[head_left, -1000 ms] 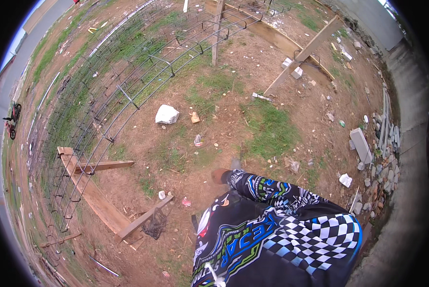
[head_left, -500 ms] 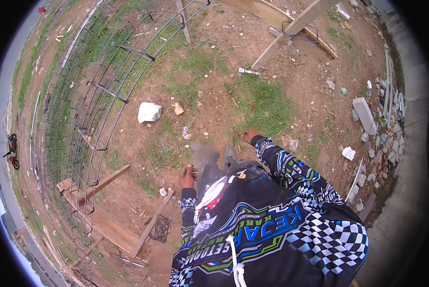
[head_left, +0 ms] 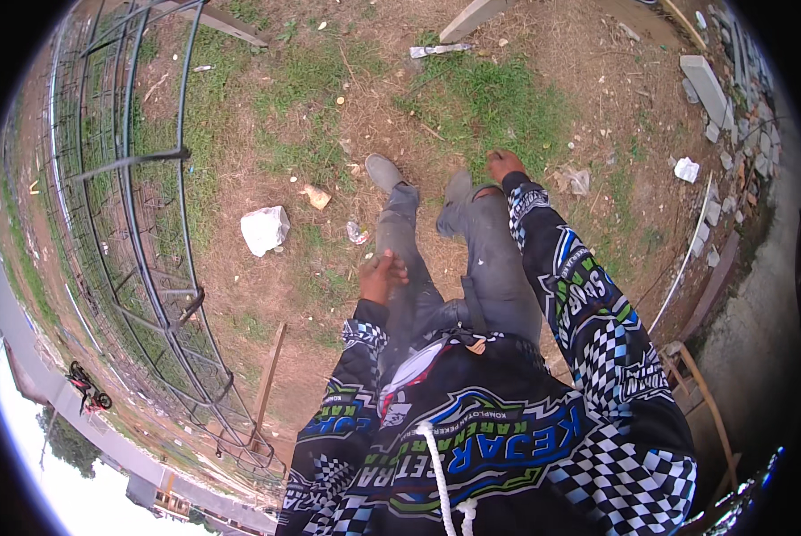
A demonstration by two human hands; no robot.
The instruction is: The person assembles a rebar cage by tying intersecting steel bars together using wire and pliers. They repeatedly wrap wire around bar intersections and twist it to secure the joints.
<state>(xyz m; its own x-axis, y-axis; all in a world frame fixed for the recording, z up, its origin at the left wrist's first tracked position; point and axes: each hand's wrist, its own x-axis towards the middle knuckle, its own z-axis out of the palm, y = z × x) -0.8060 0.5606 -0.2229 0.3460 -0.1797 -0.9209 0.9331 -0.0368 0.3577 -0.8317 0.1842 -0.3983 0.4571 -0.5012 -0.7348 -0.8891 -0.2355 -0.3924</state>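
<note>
My left hand (head_left: 383, 278) hangs over my left thigh, its fingers loosely bent and a little apart, with nothing visible in them. Farther forward, beside my right knee, my right hand (head_left: 505, 164) has its fingers curled in; whatever they may hold is too small to make out. I wear grey trousers (head_left: 499, 246) and a dark long-sleeved shirt with a checkered pattern. To the left stretches a long cage of tied steel bars (head_left: 155, 290), apart from both hands. A white block-like lump (head_left: 265, 230) and a small tan chunk (head_left: 316, 196) lie on the ground left of my feet.
A wooden post (head_left: 472, 18) leans at the top, near a whitish strip (head_left: 440, 51) on the grass. At right are a concrete block (head_left: 708, 89), broken rubble (head_left: 762, 152) and a pale thin pole (head_left: 684, 255). A narrow board (head_left: 268, 380) stands beside the cage; a motorcycle (head_left: 88, 389) is far left.
My view has shifted, and the cage now looms closer on the left. My legs have come into view mid-step. Both hands have swung slightly, and neither has visibly taken hold of anything.
</note>
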